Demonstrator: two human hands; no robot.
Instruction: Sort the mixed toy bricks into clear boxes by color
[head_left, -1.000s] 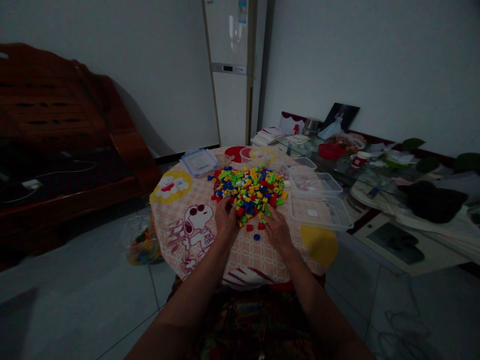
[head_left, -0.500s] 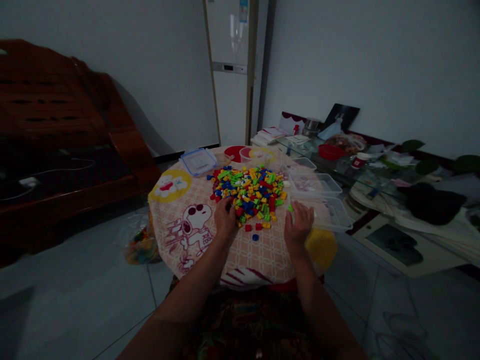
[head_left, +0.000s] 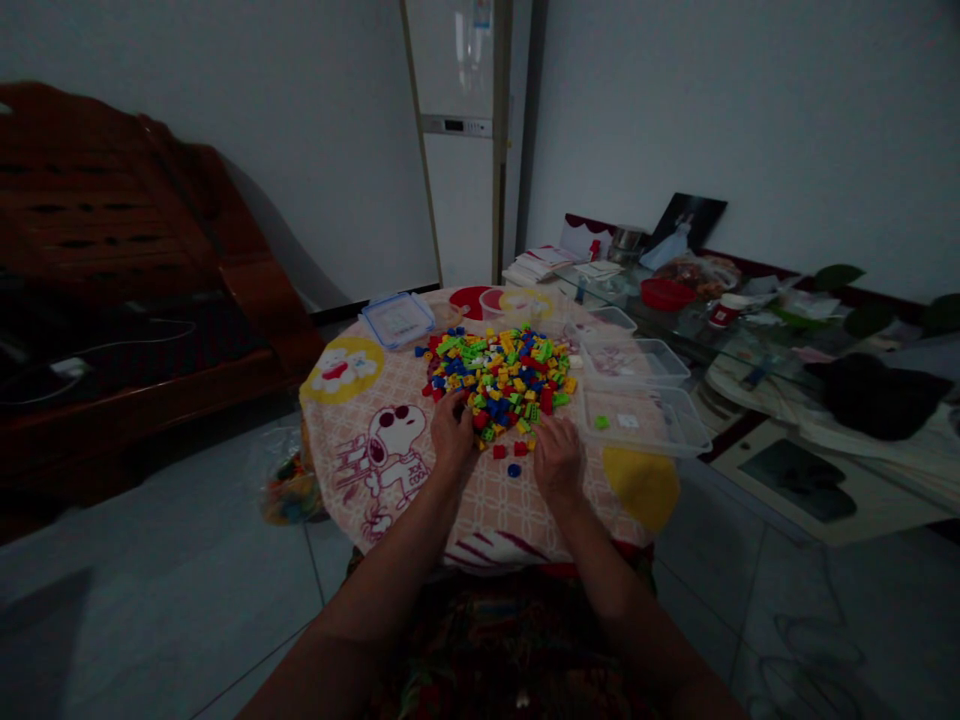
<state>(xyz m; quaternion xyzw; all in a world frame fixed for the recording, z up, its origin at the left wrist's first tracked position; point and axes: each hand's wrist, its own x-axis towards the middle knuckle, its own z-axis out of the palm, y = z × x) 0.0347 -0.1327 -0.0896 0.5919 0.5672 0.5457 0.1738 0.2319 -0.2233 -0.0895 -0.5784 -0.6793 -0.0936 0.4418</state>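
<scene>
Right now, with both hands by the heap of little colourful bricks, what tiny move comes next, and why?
The nearest clear plastic tub holds one lone green brick, and the right hand rests at the near edge of the heap of small colourful plastic bricks; so probably it should pinch another green one there.

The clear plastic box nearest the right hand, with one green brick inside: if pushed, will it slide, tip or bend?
The clear box probably slides with little force, since it looks thin-walled and nearly empty, so it is likely light. It is low and wide, so tipping seems unlikely. The green brick lies loose inside and would likely skid.
</scene>
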